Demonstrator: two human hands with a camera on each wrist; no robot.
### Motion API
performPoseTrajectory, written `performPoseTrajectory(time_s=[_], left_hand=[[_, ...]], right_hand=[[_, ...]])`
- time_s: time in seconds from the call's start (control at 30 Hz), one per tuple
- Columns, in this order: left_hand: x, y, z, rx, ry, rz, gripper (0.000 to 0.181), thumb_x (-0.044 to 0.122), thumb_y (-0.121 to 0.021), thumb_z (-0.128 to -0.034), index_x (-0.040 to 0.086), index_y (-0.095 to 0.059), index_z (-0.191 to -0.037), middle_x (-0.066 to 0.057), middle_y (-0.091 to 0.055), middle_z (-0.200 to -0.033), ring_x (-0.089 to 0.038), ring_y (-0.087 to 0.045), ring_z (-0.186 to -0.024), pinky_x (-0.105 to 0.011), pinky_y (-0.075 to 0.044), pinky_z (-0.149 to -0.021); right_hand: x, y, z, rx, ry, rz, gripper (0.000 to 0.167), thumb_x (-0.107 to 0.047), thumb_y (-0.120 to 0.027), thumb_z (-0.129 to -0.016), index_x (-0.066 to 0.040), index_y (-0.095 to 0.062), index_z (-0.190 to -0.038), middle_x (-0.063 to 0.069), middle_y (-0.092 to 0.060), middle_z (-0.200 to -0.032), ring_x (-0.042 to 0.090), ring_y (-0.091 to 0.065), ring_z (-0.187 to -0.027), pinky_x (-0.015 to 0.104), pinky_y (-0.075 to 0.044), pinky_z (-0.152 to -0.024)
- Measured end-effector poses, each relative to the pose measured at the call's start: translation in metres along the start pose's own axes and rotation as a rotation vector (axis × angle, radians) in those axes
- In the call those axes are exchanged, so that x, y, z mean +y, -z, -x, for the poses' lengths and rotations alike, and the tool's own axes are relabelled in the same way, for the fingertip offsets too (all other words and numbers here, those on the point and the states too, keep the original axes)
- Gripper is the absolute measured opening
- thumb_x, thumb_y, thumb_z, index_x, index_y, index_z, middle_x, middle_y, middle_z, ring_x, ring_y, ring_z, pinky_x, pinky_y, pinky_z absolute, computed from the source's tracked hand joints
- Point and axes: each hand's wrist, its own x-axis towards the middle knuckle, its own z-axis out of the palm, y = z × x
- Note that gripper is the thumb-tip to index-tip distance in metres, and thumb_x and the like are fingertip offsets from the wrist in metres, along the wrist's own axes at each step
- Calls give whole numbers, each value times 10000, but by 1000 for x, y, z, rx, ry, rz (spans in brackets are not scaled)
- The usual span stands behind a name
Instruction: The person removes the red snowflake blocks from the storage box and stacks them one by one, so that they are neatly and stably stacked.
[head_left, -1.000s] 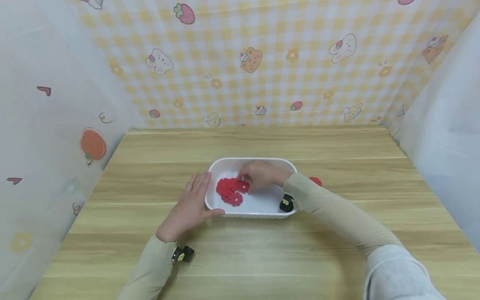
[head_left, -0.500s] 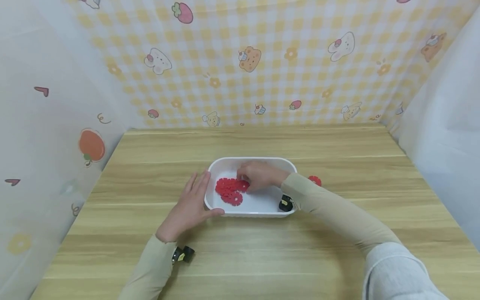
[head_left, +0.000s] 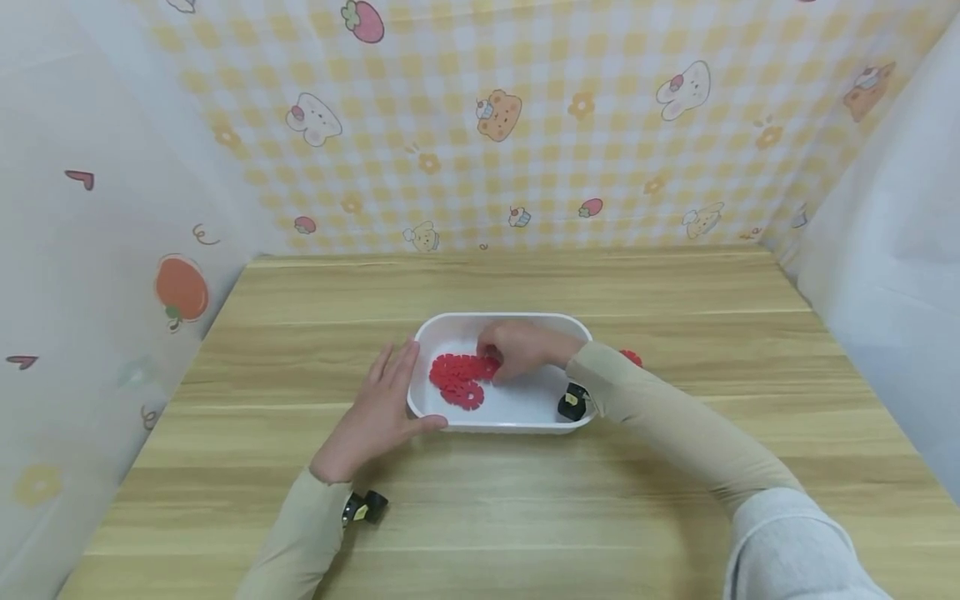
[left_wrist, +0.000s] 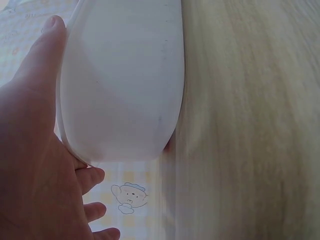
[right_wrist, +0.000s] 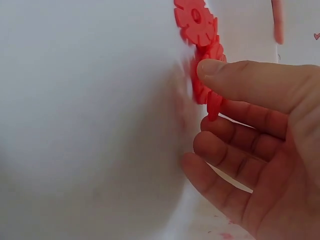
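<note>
A white oblong plastic tub (head_left: 525, 408) stands on the table. Several red notched building discs (head_left: 462, 396) lie overlapping in its left half. My right hand (head_left: 517, 348) is inside the tub, at the right end of the discs. In the right wrist view its thumb and index finger pinch a red disc (right_wrist: 202, 92), while the other fingers curl loosely below. My left hand (head_left: 375, 421) rests against the tub's left end, fingers spread along the rim and thumb across the front corner. From the left wrist, only the tub's outer wall (left_wrist: 122, 85) shows beside that hand.
Another red disc (head_left: 631, 357) lies on the table right of the tub, partly hidden by the right sleeve. The wooden table (head_left: 480, 517) meets a yellow checked cloth (head_left: 487, 167) at the back. White cloth hangs on both sides.
The right hand has shifted very slightly among the discs. The left hand and tub stay in place; the head view has drifted a little.
</note>
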Motion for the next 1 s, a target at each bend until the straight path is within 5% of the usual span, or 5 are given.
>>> performPoseTrajectory(time_s=[0.3,1.0], left_hand=[[1,0,0,8,2,5,1154,542,-774,-706,83,-117,-1537,-103,-159,-1598,-395,-61,-1455,-640,-311,-1058],[1,-2,-1,20,-3,11,1151,496,-793,-705,78,-114,-1535,-122,-183,-1586,-399,-79,-1448,-647,-334,-1038]], right_hand=[[-1,13,8,-16,-33,-97,306,-179,-777,-792,-138,-673,-1077,-23,-606,-902,150,-550,-838,246,-493,-759],[5,41,41,139,13,-108,354,-174,-799,-772,-98,-664,-1090,10,-625,-961,161,-537,-845,258,-490,-762]])
